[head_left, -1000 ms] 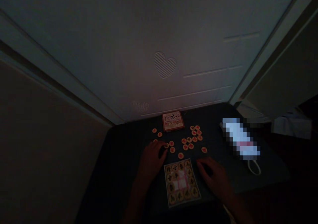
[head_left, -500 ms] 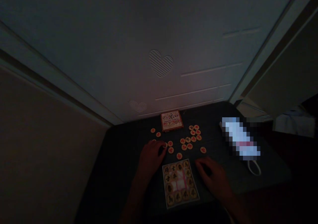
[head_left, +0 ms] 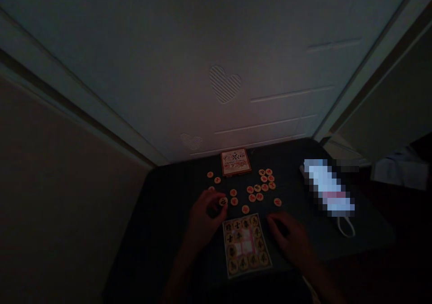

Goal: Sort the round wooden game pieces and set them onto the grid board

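Observation:
Between the thumb and fingers of my left hand [head_left: 207, 216] is a round Chinese chess piece [head_left: 223, 201], dark character facing up. My right hand [head_left: 288, 234] rests on the table, thumb and curled fingers closed together at the tips with no piece visible in them. Between my hands lies a square tray [head_left: 266, 251] with black-character pieces around its edge and a few further in; a white and pink patch shows in the middle. Beyond it, red-character pieces [head_left: 259, 197] are scattered, several in a cluster to the right. One piece [head_left: 211, 189] is partly hidden behind my left hand.
A red and cream box [head_left: 236, 162] with Chinese lettering sits at the table's back, against a pale panel [head_left: 168, 92] with embossed hearts. On the right lies a blurred-out bright object [head_left: 327, 187] with a white loop [head_left: 346, 227]. The dark table's [head_left: 148, 223] left edge meets a wall.
My left hand has drawn a piece slightly toward me, away from its red neighbours, and its face now shows. My right hand stays in place. The view has shifted slightly.

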A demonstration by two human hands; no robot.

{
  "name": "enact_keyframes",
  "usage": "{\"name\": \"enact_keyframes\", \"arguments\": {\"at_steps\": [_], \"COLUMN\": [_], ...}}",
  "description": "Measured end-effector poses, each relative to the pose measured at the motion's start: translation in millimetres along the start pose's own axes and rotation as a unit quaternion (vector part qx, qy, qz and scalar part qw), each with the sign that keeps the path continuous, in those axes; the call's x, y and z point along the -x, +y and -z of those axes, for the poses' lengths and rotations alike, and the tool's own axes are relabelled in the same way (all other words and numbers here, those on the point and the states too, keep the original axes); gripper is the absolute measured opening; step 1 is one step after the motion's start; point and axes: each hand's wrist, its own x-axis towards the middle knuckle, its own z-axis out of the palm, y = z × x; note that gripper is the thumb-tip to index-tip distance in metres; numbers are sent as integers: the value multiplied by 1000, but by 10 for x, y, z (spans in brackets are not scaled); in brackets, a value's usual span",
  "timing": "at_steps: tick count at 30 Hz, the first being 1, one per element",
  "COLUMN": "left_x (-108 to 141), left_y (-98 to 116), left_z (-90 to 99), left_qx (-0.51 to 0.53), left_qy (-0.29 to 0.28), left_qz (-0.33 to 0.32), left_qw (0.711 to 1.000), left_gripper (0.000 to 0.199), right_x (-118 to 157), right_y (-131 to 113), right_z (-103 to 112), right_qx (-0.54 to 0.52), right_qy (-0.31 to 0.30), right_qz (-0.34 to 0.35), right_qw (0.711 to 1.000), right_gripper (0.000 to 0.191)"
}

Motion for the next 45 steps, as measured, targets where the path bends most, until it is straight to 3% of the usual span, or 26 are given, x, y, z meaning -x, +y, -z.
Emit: {"name": "enact_keyframes", "arguments": {"at_steps": [11,15,21,28,36,45], "left_x": [162,182,178,94,95,169], "left_y": [235,229,257,239,193,258], "left_z": [22,-27,-62,-59,-88,-92], "left_qx": [51,115,170,256,279,182], "left_qy": [-144,-130,-131,-74,-56,-106], "left_qz": [73,131,174,253,230,194], "left_qw": [986,976,961,930,931,958], "left_gripper": [17,24,19,28,33,26], "right_x": [8,4,5,-5,-10,-4], "right_y": [25,11,15,36,33,6], "right_z": [-15,-11,-7,-19,-18,-6], "right_qx": [6,-1,0,9,2,-2], "right_qy": [0,-10,-13,-11,-11,-6], "right_qz": [-3,-4,-7,-1,3,2], "right_qw": [1000,1000,1000,1000,1000,1000], "right_gripper": [20,20,22,22,23,24]}}
